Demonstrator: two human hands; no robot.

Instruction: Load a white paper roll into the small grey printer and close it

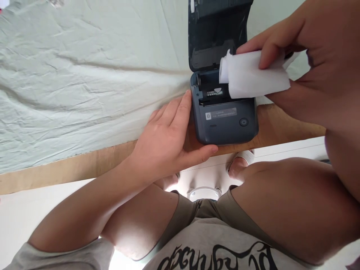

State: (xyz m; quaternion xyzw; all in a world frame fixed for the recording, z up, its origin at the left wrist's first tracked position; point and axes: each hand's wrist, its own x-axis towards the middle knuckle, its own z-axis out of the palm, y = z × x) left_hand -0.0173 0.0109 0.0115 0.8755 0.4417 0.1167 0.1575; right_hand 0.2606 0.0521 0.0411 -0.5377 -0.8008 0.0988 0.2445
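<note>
A dark blue label printer [225,127] stands at the table's front edge with its lid [218,37] raised, so its inner bay shows. My right hand [292,56] grips a roll of white paper [253,80] between thumb and fingers, just above the right part of the bay. The roll's left end sticks out beyond its outer layer. Against the printer's left side lies my left hand [168,131], fingers stretched out and thumb reaching along the front lower edge. A power button and a grey sticker show on the printer's front panel.
A wrinkled pale green cloth [92,75] covers the table, leaving a wooden edge [112,159] bare along the front. My legs and a white floor [202,168] are below that edge. A small clear object [57,3] lies at the far upper left.
</note>
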